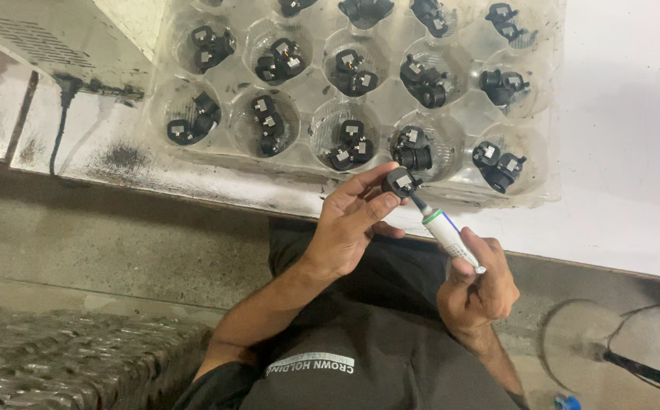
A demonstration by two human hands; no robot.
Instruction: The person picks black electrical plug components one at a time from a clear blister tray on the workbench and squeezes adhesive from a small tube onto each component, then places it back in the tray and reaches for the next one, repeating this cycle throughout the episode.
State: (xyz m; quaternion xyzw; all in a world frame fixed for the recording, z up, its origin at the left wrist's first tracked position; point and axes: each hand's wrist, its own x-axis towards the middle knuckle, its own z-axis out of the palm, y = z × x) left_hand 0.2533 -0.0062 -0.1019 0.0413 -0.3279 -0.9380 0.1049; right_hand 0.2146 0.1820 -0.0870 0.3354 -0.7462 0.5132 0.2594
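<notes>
Pinched between thumb and fingertips of the left hand (349,228), a small black part (400,182) sits just in front of the tray's near edge, its pale square face turned up. Right hand (478,288) is wrapped closed around a white tube (448,235) with a green collar and a dark nozzle, whose tip touches the part.

Judging by its size, the part is light and rigid, moulded plastic with small metal tabs, so a fingertip pinch on its rounded black body looks right, keeping clear of the tabs and the face under the nozzle. The tube seems soft-walled and likely yields to a squeeze; holding it low on the body, as here, leaves the nozzle free to aim.

A clear, thin plastic tray (550,114) with round cups lies on the white bench (634,152), most cups holding about 2 black parts each. Its walls look flimsy and smudged. A black cable (60,125) runs down at the left.
</notes>
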